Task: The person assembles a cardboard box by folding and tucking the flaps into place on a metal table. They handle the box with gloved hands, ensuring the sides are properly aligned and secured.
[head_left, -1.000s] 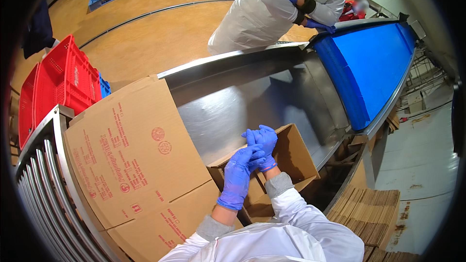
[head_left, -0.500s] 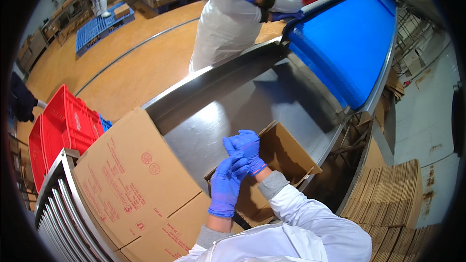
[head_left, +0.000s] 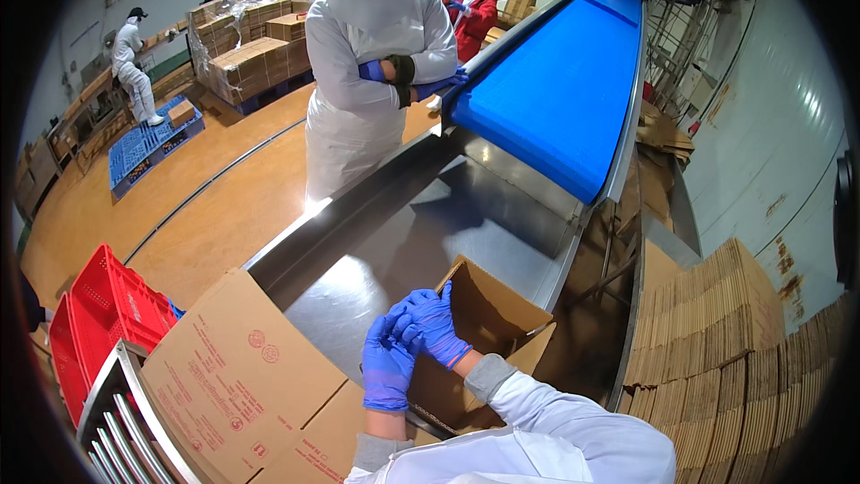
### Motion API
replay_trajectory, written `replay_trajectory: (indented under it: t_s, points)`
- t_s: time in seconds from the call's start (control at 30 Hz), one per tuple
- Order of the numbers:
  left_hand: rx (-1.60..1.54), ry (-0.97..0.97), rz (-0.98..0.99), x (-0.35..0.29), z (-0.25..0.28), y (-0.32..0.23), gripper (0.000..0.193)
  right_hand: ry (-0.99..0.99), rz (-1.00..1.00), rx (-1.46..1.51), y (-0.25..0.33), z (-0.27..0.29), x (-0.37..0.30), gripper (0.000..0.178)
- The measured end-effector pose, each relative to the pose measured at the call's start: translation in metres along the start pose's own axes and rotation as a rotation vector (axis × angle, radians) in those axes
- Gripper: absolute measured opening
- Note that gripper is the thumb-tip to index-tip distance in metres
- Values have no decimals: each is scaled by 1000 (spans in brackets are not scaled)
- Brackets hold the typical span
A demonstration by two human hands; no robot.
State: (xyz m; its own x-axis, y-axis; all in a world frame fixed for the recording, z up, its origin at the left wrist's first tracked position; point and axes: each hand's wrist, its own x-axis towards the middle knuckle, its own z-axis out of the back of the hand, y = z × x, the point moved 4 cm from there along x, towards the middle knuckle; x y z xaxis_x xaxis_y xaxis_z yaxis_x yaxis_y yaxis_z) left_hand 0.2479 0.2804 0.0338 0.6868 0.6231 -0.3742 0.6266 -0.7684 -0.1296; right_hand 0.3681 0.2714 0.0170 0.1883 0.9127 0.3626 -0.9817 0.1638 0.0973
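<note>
Presently, apparent carton-handling step: left hand and right hand meet at open carton, lower centre of frame.
Both curl; I cannot tell whether they grip anything. Next move likely requires parting them.

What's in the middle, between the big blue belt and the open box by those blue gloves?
A shiny metal surface lies between the blue belt and the open cardboard box. The head view shows it.

An orange floor and a white wall
Brown stains mark the wall at right. A blue pallet sits on the floor, left.
</note>
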Motion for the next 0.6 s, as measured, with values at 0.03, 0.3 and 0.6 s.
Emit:
replay_trajectory:
  t_s: [0.03, 0.3, 0.6]
  points:
    - [0, 25, -4, -1, -1, 0, 33, 48, 2, -30, 1, -1, 0, 20]
    - [54, -15, -105, 0, 5, -5, 34, 260, -57, -126, 12, -3, 6, 15]
    - [-43, 110, 25, 13, 17, 15, 31, 69, -141, 243, -29, -79, -6, 25]
